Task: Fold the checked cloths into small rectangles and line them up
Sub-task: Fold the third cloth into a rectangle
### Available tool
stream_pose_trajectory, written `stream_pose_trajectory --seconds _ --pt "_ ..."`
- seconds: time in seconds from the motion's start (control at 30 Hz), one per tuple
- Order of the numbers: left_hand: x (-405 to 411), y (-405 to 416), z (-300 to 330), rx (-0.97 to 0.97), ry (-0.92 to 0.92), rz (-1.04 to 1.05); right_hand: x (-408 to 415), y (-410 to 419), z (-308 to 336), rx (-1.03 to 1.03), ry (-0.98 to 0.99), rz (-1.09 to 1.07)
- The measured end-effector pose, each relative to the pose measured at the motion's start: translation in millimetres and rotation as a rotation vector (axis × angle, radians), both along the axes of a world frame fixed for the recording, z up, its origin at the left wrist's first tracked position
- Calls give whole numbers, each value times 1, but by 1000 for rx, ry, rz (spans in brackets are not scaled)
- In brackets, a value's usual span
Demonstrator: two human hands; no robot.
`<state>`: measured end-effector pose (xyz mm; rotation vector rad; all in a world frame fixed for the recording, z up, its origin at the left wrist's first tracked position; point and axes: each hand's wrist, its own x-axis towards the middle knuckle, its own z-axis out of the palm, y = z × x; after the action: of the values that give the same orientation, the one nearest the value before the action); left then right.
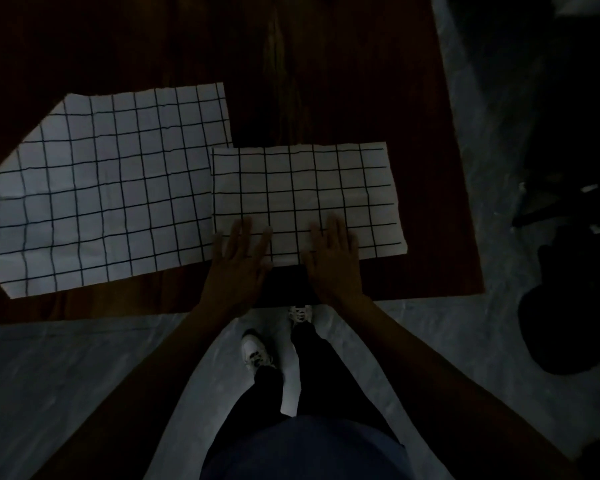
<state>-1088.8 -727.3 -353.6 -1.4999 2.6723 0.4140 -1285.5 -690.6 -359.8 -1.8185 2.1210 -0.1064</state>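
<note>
Dark table (326, 81): both flat hands press folded cloth (305, 188) near edge.

I looked down on a dark wooden table (326, 64) in dim light, standing on a pale, marbled grey floor (49, 375). Black, indistinct furniture (568, 306) sat in deep shadow just beside the table's right edge.

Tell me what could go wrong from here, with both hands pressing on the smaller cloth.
1. The folded cloth overlaps the right edge of the larger cloth; folding or sliding it may drag that one askew.
2. The left hand and right hand press only its near edge, so the far layers may shift.
3. It lies close to the table edge and could slip off.
</note>
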Motion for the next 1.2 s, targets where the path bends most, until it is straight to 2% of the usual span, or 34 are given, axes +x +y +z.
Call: stream_pose_trajectory --seconds 0.17,0.33,0.47,0.57,0.73,0.83,0.93,1.07,1.2 --pt "8 -4 -14 69 -8 156 -23 14 -12 4 14 -44" --pt "19 -4 -6 -3 -18 252 -53 21 -2 -4 35 -125" --pt "-15 -9 5 -43 48 140 -38 -2 4 -129 25 101" --pt "-42 -11 1 26 84 63 -15 -25 2 -80 -48 221" --pt "-15 -10 -19 51 -7 164 -72 -17 -7 -10 74 141" --pt "3 -9 -17 77 -18 274 -111 -8 -2 18 90 83" --pt "3 -8 -11 73 -10 296 -111 -8 1 29 79 74" --pt "0 -9 0 35 15 180 -84 -5 8 -57 123 129" --pt "-12 -4 2 41 23 -64 -28 -1 5 -95 -26 269"
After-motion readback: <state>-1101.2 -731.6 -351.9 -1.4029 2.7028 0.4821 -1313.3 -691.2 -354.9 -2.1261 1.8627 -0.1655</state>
